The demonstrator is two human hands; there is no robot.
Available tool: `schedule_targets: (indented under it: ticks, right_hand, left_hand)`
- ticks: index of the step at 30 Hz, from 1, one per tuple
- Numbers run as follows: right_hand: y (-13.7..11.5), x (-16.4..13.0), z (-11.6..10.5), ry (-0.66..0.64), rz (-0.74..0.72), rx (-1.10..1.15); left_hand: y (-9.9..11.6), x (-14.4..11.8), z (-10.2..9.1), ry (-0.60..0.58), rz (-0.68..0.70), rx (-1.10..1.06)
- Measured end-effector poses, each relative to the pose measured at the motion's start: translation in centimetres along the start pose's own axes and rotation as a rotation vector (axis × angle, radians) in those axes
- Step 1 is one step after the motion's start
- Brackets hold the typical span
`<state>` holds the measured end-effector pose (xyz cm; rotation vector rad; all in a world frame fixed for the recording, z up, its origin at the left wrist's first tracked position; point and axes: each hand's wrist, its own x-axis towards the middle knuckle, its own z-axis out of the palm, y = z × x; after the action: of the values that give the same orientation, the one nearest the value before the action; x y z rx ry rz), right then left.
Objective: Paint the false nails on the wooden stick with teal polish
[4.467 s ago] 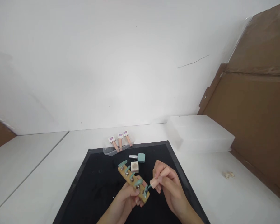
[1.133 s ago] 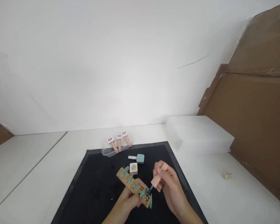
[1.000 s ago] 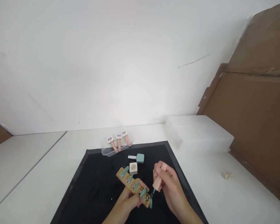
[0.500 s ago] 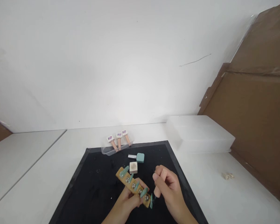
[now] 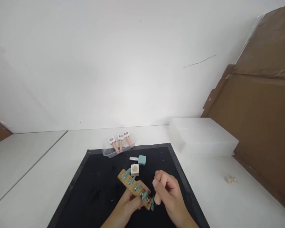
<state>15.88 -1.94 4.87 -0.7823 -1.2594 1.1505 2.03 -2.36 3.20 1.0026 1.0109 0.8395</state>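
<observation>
My left hand [image 5: 130,201] grips a yellowish wooden nail stand [image 5: 135,190], held tilted over the black mat. Along it stand several green false nails [image 5: 145,194] with silver round studs between them. My right hand [image 5: 169,193] is closed around a peach-coloured nail polish brush cap [image 5: 161,189], its lower end pointing at the green nail [image 5: 152,203] at the stand's near end. The brush tip is hard to make out; I cannot tell whether it touches. Just beyond the stand is a small white square bottle [image 5: 135,170], seen from above without a cap.
A green bottle [image 5: 142,160] with a silver cap lies on the black mat [image 5: 92,177]. Behind it, a clear tray [image 5: 110,154] holds three white bottles with peach caps [image 5: 120,137]. At right are a translucent plastic box [image 5: 204,136], a beige scrap [image 5: 231,180] and brown cardboard [image 5: 256,126].
The right hand with the brush cap has shifted slightly left, and the cap leans more. The left hand and nail stand have hardly moved; the view itself has drifted a little.
</observation>
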Motion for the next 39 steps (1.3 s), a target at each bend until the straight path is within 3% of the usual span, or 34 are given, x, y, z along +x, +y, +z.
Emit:
schedule_targets:
  ticks: [11, 21, 26, 39]
  right_hand:
    - [0.17, -0.08, 0.13, -0.039, -0.079, -0.123]
    - [0.37, -0.02, -0.07, 0.004, -0.086, -0.150]
    - [0.46, -0.07, -0.22, 0.020, -0.093, -0.170]
    - [0.87, 0.07, -0.26, 0.114, -0.198, -0.131]
  left_hand:
    - [0.11, 0.15, 0.10, 0.008, -0.021, -0.018]
    - [0.12, -0.09, 0.04, -0.002, -0.035, -0.022]
    - [-0.04, 0.14, -0.20, -0.072, -0.001, -0.027]
    - [-0.21, 0.32, -0.59, -0.057, -0.011, -0.008]
